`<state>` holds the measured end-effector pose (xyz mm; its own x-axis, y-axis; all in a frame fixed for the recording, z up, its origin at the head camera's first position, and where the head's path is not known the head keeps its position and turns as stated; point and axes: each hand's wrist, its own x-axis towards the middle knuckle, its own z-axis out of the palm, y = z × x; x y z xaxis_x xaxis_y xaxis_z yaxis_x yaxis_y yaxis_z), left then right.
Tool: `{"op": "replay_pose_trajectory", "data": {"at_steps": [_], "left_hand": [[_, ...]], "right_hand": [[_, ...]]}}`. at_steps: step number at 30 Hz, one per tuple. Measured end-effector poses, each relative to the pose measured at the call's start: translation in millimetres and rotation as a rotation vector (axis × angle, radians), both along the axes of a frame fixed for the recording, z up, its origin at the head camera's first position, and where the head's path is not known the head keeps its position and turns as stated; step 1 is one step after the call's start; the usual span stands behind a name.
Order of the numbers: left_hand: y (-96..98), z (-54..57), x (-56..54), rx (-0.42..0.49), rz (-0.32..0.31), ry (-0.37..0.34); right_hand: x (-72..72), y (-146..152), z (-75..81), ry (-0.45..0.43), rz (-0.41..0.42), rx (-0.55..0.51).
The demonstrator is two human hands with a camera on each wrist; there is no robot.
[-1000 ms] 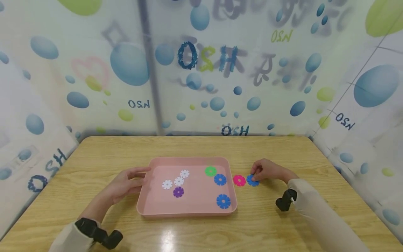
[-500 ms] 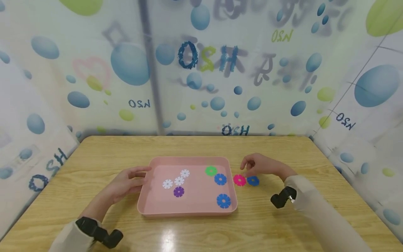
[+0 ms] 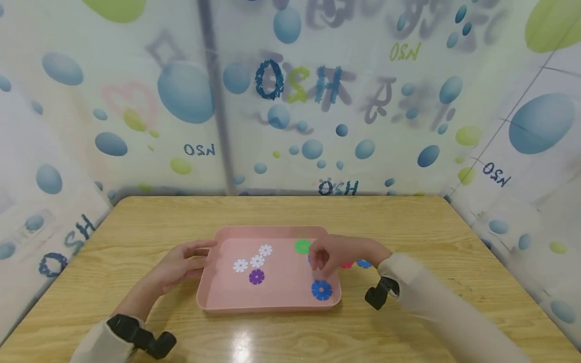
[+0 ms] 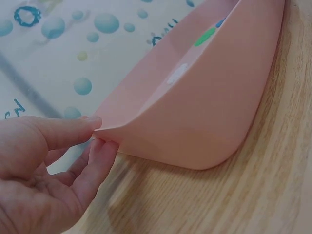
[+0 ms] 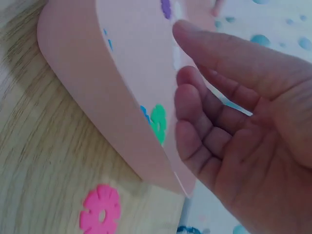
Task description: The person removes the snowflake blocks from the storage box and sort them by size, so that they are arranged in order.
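My left hand (image 3: 181, 264) pinches the rim of a pink tray (image 3: 281, 295) at its left end; the left wrist view shows thumb above and fingertips below the rim (image 4: 109, 130). Over the tray's right side hovers my right hand (image 3: 338, 252), fingers loosely curled and thumb apart, nothing between them. It partly covers a blue snowflake disc near the green snowflake disc (image 3: 302, 246). Another blue snowflake disc (image 3: 322, 290) lies in the front right corner. Several white snowflake discs (image 3: 240, 265) and a purple one (image 3: 256, 277) lie farther left in the tray.
On the wooden table (image 3: 408, 312) just right of the tray lie a pink snowflake disc (image 5: 100, 212) and a blue disc (image 3: 364, 263), both partly behind my right hand in the head view. A patterned curtain (image 3: 290, 151) hangs behind the table.
My right hand has let go of the blue snowflake disc beside the pink one and moved left, over the tray. The left hand keeps its place on the rim.
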<state>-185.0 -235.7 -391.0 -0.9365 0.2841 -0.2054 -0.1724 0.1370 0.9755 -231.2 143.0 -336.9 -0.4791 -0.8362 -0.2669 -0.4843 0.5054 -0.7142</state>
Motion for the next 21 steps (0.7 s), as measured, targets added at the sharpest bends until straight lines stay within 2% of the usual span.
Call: {"op": "replay_pose_trajectory", "data": {"at_steps": [12,21], "left_hand": [[-2.3,-0.4,-0.5,-0.016,-0.001,-0.002],[-1.0,1.0,-0.8,-0.024,-0.010,-0.004]], "right_hand": [[2.8,-24.6,-5.9,0.000,0.053,0.353],[1.2,-35.8,-13.2,0.069,0.124,0.425]]}}
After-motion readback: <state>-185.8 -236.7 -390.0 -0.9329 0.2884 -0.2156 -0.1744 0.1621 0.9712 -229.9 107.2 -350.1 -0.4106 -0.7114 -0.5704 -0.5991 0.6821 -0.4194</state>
